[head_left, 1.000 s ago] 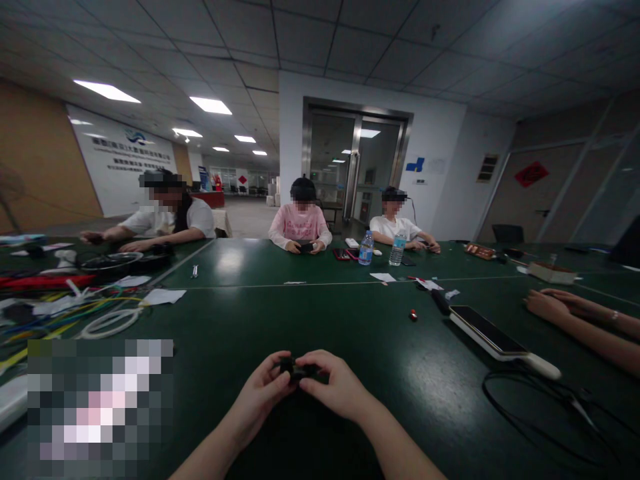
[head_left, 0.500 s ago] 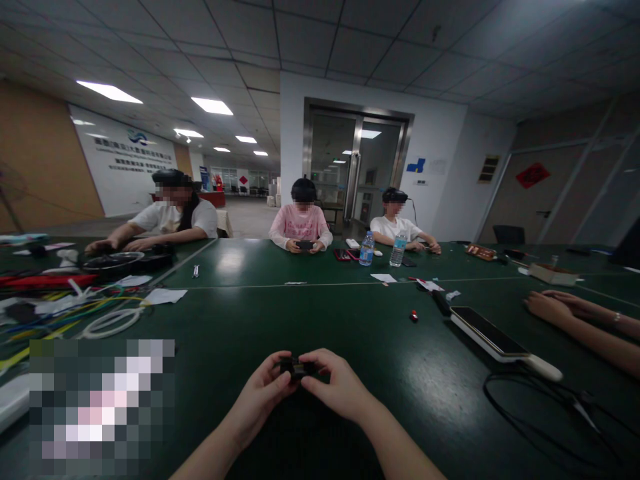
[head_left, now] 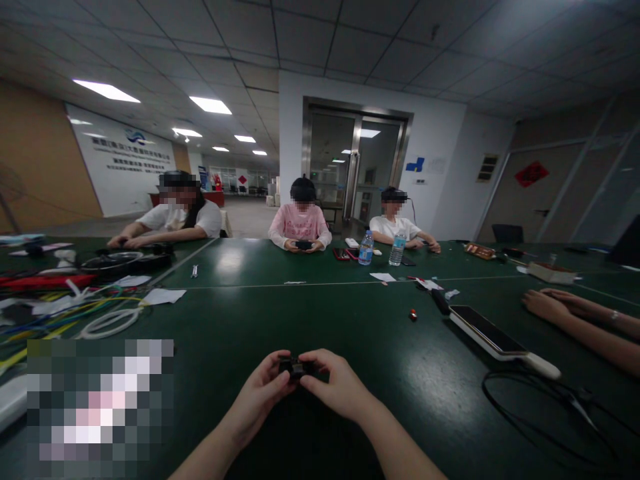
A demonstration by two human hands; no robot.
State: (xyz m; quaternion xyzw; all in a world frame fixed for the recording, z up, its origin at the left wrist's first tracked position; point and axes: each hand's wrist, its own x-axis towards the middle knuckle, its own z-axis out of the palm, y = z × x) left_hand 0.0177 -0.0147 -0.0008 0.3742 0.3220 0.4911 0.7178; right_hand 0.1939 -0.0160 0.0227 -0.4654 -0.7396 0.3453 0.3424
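Between both hands is a small dark object (head_left: 296, 367), held just above the dark green table (head_left: 240, 327); its kind is too unclear to name. My left hand (head_left: 264, 393) grips its left end, thumb on the near side and fingers over the far side. On its right end, my right hand (head_left: 336, 385) closes in the same way. The fingers cover both ends, so only the middle of the object shows.
Right of my hands lie a phone-like device (head_left: 487, 332) with a white handle, a looped black cable (head_left: 493, 413) and a small red item (head_left: 413, 315). Cables (head_left: 113, 323) clutter the left. Water bottles (head_left: 366, 250) stand farther back. Another person's hands (head_left: 550, 303) rest at right; several people sit opposite.
My hands keep their grip, and the small dark object looks slightly tilted compared with before. At the far left, the seated person's arms have shifted to the right.
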